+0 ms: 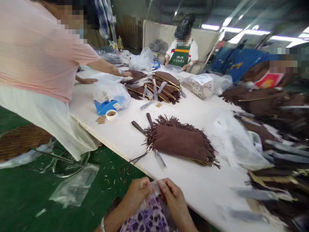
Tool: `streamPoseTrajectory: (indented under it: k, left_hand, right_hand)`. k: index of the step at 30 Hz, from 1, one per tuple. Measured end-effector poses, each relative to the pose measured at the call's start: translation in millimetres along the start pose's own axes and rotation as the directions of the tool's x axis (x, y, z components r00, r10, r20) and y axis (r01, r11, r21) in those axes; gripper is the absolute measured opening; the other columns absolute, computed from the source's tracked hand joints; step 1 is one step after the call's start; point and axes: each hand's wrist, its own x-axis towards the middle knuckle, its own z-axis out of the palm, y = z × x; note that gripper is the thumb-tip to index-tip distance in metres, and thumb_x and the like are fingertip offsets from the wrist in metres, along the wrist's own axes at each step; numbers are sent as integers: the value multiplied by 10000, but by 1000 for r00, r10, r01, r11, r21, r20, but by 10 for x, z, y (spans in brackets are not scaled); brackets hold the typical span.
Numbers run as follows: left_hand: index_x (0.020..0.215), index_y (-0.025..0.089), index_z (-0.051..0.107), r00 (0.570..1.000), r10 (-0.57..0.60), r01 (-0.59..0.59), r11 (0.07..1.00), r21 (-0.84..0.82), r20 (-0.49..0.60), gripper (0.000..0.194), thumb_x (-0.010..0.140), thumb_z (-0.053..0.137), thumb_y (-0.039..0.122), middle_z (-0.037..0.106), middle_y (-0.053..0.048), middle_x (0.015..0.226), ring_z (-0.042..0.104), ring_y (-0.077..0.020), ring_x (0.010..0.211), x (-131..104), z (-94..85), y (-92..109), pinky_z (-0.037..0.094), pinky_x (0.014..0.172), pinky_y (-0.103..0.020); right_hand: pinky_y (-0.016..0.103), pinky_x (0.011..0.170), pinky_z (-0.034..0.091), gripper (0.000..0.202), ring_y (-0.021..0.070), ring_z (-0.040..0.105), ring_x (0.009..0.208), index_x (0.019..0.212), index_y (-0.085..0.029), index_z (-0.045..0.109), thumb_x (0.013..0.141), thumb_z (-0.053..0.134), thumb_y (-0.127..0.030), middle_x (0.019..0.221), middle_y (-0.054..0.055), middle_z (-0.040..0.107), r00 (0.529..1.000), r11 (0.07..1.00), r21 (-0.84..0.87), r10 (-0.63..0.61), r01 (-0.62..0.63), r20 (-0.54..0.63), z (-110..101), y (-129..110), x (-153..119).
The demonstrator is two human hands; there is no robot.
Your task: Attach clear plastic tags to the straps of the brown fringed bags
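At the table's near edge, my left hand (pixel 141 190) and my right hand (pixel 172 191) are close together, fingers pinched. Between them is a small clear plastic piece (pixel 155 187), perhaps a bag or sleeve; my fingers cover part of it. Purple patterned cloth (pixel 147 217) shows below my hands. Beyond them, a brown fringed pouch (pixel 181 141) lies flat on the white table (pixel 135 145). A loop strap (pixel 135 161) clipped to its left corner hangs past the table edge. Beside the strap lies a narrow plastic-wrapped tag (pixel 160 160), attached near the clip.
Several brown pouches with gold zips (pixel 156 85) are heaped farther back, with a tape roll (pixel 111 115) and plastic bags (pixel 111 91) to their left. White plastic (pixel 234 141) and more brown pouches (pixel 289 116) crowd the right. Co-workers stand or sit around the table.
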Motion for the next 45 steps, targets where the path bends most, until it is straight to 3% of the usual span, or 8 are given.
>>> streamPoseTrajectory:
  k: [8,16,21,27,31,39,42,45]
  left_hand:
    - [642,190,521,994,108,-97,960,265,-30,469,889,404,571,588,13,521,551,-160,471,-59,-84,52,375,525,-258]
    - [682,175,539,999,49,-47,981,-186,7,361,738,677,504,674,-28,600,593,-178,520,-16,-252,-202,416,541,-267]
    - [664,176,509,990,-26,5,990,-144,-142,369,683,738,466,674,-38,546,569,-164,480,-108,-460,-366,374,501,-245]
    - [696,172,520,963,-45,22,996,-92,-265,373,688,736,476,692,-47,603,568,-154,529,-322,-775,-522,360,516,-236]
    - [684,168,548,945,-40,19,997,-68,-326,386,690,729,509,693,-50,600,574,-159,542,-435,-965,-553,358,523,-236]
    - [718,148,618,934,-45,13,996,-90,-354,404,773,636,548,710,-72,662,640,-189,594,-505,-1134,-436,427,579,-259]
    - [727,146,638,938,-67,42,996,-79,-341,435,794,594,574,712,-80,659,644,-198,593,-473,-1183,-401,444,586,-272]
    - [725,145,653,944,-63,50,998,-47,-324,469,798,570,602,711,-83,647,643,-202,599,-426,-1211,-353,455,604,-280]
  right_hand:
    - [240,538,387,423,114,481,542,815,-170,598,898,447,-556,610,-16,539,998,985,170,9,-20,68,75,17,-36]
    - [235,506,377,388,104,496,542,871,-177,596,880,487,-550,747,16,625,993,983,177,34,-54,116,91,155,61]
    - [229,465,333,410,88,470,478,845,-166,600,871,491,-560,689,9,628,982,989,119,61,-83,181,242,273,189]
    - [216,442,381,519,109,541,535,933,-159,627,760,591,-647,777,40,659,958,949,227,165,-218,234,664,246,431]
    - [207,509,472,493,106,582,647,973,-172,644,717,690,-591,888,45,659,899,823,393,294,-411,324,953,67,621]
    - [125,415,421,393,40,515,510,1018,-186,634,703,792,-359,727,-25,609,788,312,731,355,-607,503,1316,-164,949]
    - [122,423,440,308,35,511,508,918,-149,644,698,799,-297,731,-17,622,797,286,749,311,-598,518,1287,-142,909]
    - [137,489,494,246,50,547,570,857,-146,645,697,797,-253,802,4,655,836,353,759,228,-548,498,1158,-158,808]
